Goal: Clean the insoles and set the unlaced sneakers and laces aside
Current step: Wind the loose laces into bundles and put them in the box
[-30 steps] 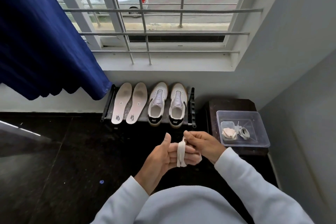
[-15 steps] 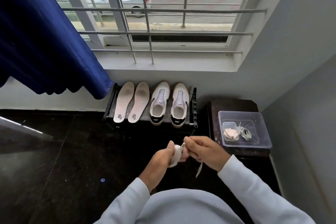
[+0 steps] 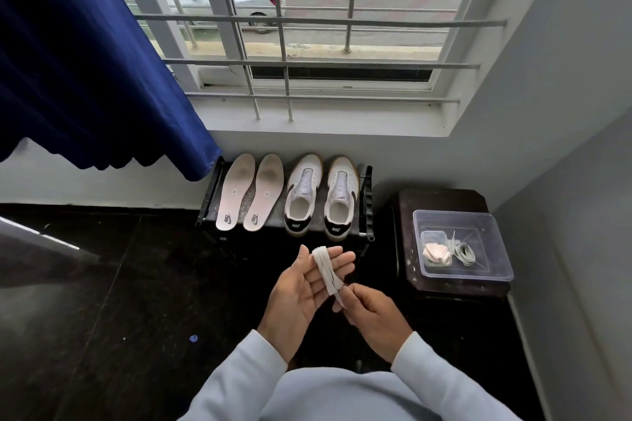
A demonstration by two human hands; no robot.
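Above the dark floor, your left hand (image 3: pixel 301 287) lay palm up with straight fingers, the white lace (image 3: pixel 326 268) wound around them. Your right hand (image 3: pixel 372 314) pinched its loose end. Beyond, 2 insoles (image 3: pixel 236 195) and 2 unlaced sneakers (image 3: pixel 302 195) sat side by side on the rack (image 3: pixel 367 202).

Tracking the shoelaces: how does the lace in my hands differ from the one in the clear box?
The held lace is wrapped around the straight fingers of the left hand, its end pinched by the right hand; the boxed lace lies coiled, untouched, in the clear plastic box. The held lace looks whiter, the boxed lace greyer. Both are flat laces gathered in loops.
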